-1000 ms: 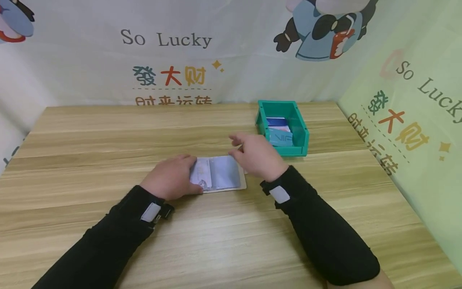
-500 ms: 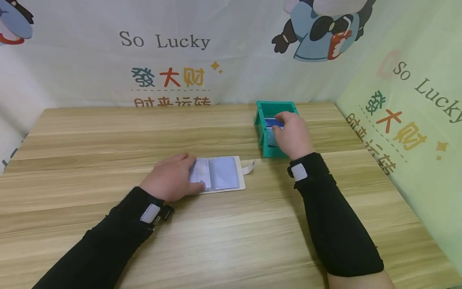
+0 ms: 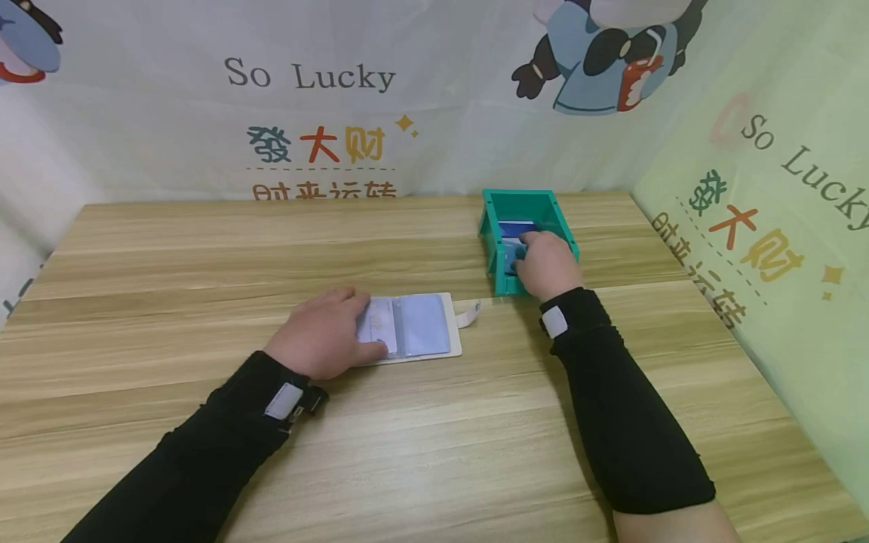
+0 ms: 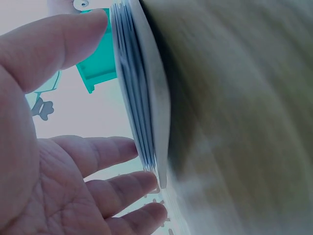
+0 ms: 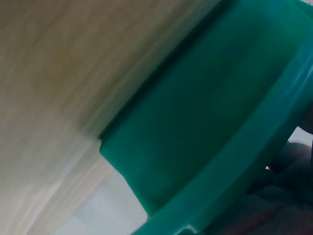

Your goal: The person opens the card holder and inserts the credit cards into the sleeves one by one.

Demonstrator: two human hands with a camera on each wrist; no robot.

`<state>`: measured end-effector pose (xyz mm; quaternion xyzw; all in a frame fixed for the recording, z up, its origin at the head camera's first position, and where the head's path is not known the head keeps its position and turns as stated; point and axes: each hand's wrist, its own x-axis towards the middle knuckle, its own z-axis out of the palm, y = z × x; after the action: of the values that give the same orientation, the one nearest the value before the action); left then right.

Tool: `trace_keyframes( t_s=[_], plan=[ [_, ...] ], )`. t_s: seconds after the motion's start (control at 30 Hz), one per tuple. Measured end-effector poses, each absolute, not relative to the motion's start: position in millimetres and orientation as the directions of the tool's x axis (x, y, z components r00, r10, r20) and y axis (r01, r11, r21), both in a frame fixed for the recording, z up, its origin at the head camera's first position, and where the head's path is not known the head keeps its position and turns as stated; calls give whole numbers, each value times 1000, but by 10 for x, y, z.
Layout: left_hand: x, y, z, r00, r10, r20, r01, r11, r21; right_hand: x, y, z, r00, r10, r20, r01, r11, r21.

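Observation:
An open card holder (image 3: 426, 326) with clear sleeves and a pale cover lies mid-table. My left hand (image 3: 317, 333) rests across its left page, thumb at the near edge and fingers at the far edge. The left wrist view has the stacked sleeves (image 4: 134, 88) edge-on, with my thumb and fingers spread along them. My right hand (image 3: 547, 265) reaches down into a green bin (image 3: 521, 200), thumb and index finger at a light blue card (image 3: 511, 258). Whether it pinches the card I cannot tell. In the right wrist view the bin's wall (image 5: 186, 127) hides most of the hand.
A dark blue card (image 3: 516, 228) lies farther back in the bin. From the holder's right edge a short white strap (image 3: 468, 314) sticks out. Printed cloth (image 3: 441, 90) hangs behind the wooden table (image 3: 407, 445) and along its right side.
My right hand has left the card holder's right edge, moved right and away to the bin, then lowered into it. The left hand has stayed on the holder.

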<state>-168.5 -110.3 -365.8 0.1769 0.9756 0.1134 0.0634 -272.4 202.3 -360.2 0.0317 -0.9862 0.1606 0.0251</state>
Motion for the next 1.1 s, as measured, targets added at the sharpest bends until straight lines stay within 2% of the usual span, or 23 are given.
trace_keyframes(
  t_s=[0.2,0.53,1.1],
  plan=[
    [-1680,-1099,-3676,-933,353,-67,329,915,233,-2748,1984,-3584,-998,-57,8,-57,960,-274],
    [-1687,-1108,-3667,-927,366,-84,339,912,232,-2841,1907,-3499,-991,-111,-80,-104,991,-87],
    [-1698,-1100,-3682,-929,360,-91,330,913,237,-2856,1868,-3512,-996,-52,-75,-46,996,-73]
  ],
)
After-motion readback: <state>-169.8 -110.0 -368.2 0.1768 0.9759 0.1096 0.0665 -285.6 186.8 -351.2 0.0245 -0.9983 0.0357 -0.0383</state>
